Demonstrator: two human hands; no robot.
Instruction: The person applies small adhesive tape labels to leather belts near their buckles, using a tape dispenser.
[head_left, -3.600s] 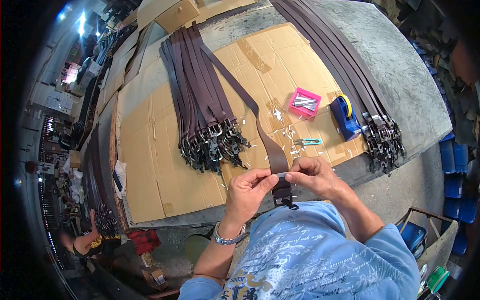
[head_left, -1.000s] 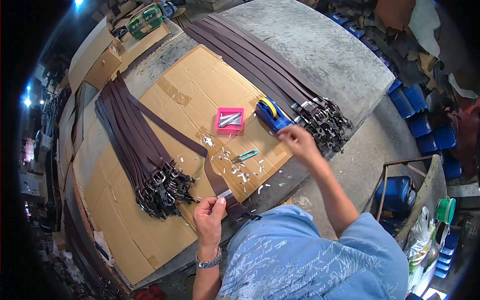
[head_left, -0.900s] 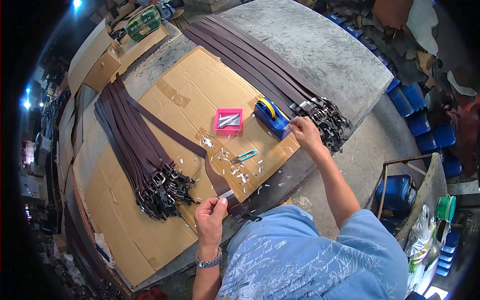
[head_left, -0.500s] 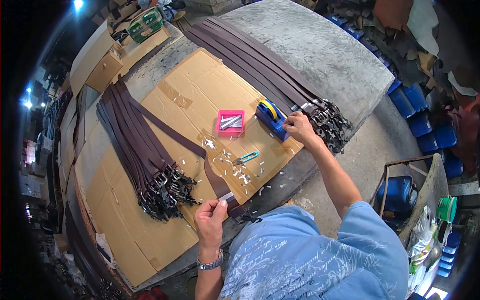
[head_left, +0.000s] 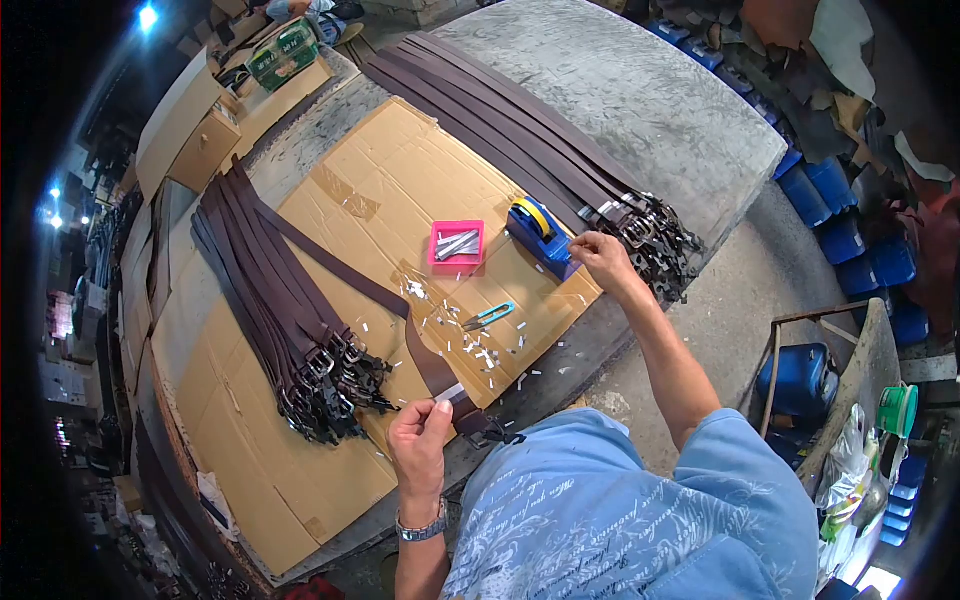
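My left hand [head_left: 418,440] pinches a dark brown leather belt [head_left: 428,368] near its buckle end, with the thumb by a small silvery-white strip [head_left: 450,393] lying across the leather. The belt's buckle [head_left: 497,433] hangs at the table edge close to my shirt. Fingers pinched together, my right hand [head_left: 603,262] is at the front end of a blue tape dispenser [head_left: 540,238] with a yellow-cored roll. Anything between those fingers is too small to make out. Left of the dispenser sits a pink tray [head_left: 458,268] holding silvery strips [head_left: 457,244]. Turquoise thread snips [head_left: 490,317] lie among scattered white bits.
Flattened cardboard [head_left: 290,480] covers part of the table [head_left: 640,80]. One pile of buckled belts [head_left: 275,290] lies on the left, another [head_left: 500,120] beyond the dispenser. Blue containers [head_left: 800,380] stand on the floor at right. Part of another person [head_left: 290,10] shows at the back.
My right hand stays at the dispenser's front end with only a slight shift. The left hand still holds the belt in the same place. The whole view has moved slightly.
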